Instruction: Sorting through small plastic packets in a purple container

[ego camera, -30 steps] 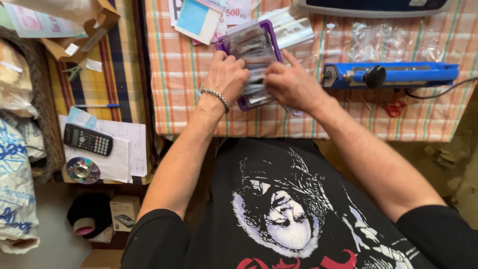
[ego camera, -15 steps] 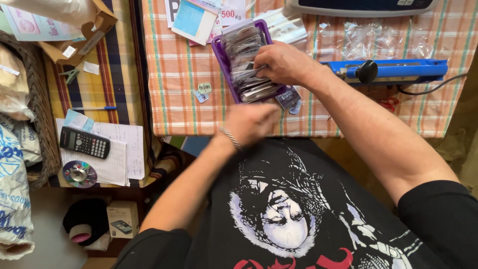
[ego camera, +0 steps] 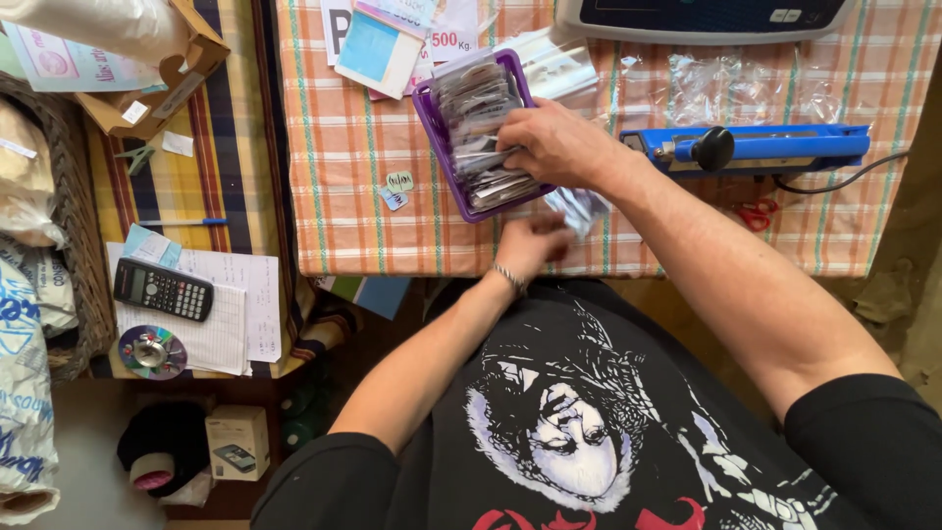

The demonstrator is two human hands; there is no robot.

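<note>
A purple tray (ego camera: 432,110) packed with several small clear-wrapped packets stands on the orange checked tablecloth (ego camera: 343,177). My right hand (ego camera: 554,147) rests on the packets at the tray's right side, fingers curled among them. My left hand (ego camera: 535,245) is at the near table edge, just below the tray, touching a shiny clear packet (ego camera: 581,208) that lies by my right wrist. Whether the left fingers are closed on that packet I cannot tell, as the hand is blurred.
A blue heat sealer (ego camera: 756,149) with a black knob lies right of the tray, red scissors (ego camera: 754,214) below it. Clear bags (ego camera: 746,90), paper cards (ego camera: 383,44) and a scale (ego camera: 702,18) lie at the back. A side table holds a calculator (ego camera: 162,290), papers, a disc (ego camera: 152,351).
My left hand has left the tray and dropped to the near table edge. My right hand stays on the packets, now further along the tray's right side.
</note>
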